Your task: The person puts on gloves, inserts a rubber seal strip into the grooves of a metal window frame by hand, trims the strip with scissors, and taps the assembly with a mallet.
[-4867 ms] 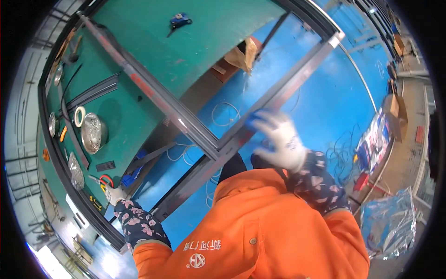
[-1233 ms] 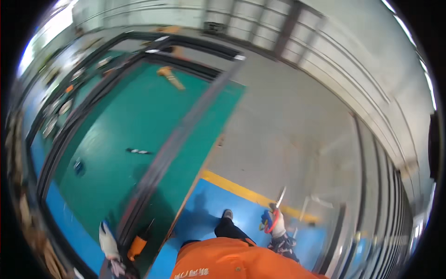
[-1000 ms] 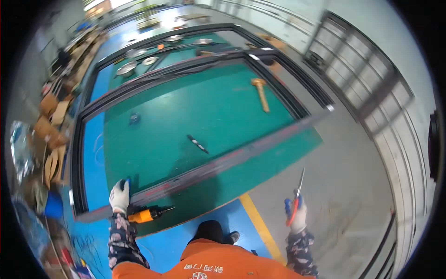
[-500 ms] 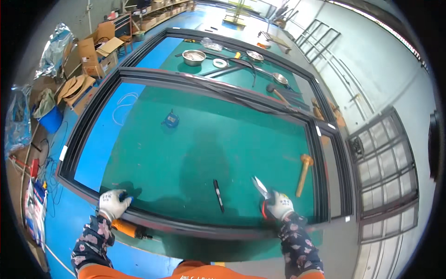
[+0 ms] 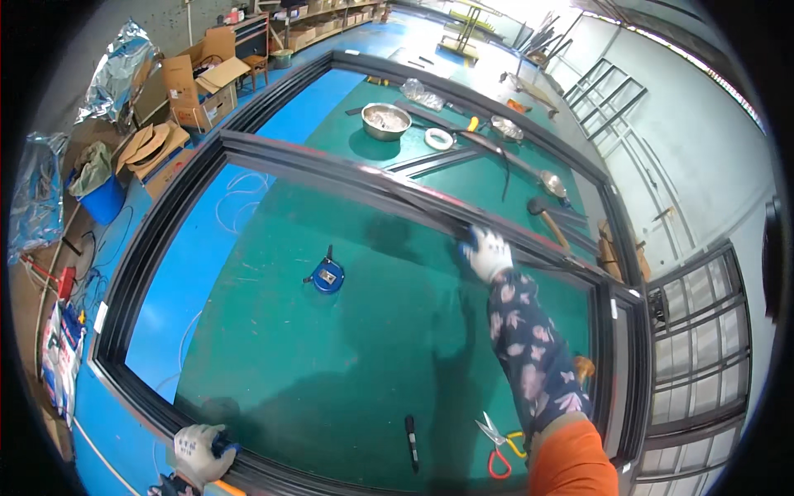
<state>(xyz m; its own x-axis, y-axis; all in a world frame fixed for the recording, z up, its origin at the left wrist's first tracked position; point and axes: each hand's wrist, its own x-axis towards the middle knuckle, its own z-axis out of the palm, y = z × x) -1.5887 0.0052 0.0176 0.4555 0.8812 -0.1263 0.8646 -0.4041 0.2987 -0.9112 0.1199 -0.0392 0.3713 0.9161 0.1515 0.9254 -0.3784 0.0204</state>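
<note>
A large black frame (image 5: 169, 248) with a crossbar lies over a green surface. My left hand (image 5: 198, 453), in a white glove with blue fingertips, is curled round its near-left edge. My right hand (image 5: 488, 252), gloved alike, reaches out to the crossbar. Its fingers are closed at a thin black strip (image 5: 426, 208) lying along that bar; the fingertips are partly hidden. Scissors (image 5: 499, 447) with red and yellow handles lie slightly open beside my right sleeve. A black marker (image 5: 412, 444) lies to their left. Further off rests a blue tape measure (image 5: 327, 277).
Beyond the crossbar are a metal bowl (image 5: 386, 121), a white tape roll (image 5: 439, 139), smaller dishes and a black-headed mallet (image 5: 547, 221). A wooden mallet (image 5: 584, 368) is half hidden by my right arm. Cardboard boxes (image 5: 198, 87) and a blue bin (image 5: 102, 201) stand left.
My right hand has let go of the scissors, which now lie on the green surface, and has moved forward to the crossbar. My left hand stays on the frame's near edge. The view has shifted.
</note>
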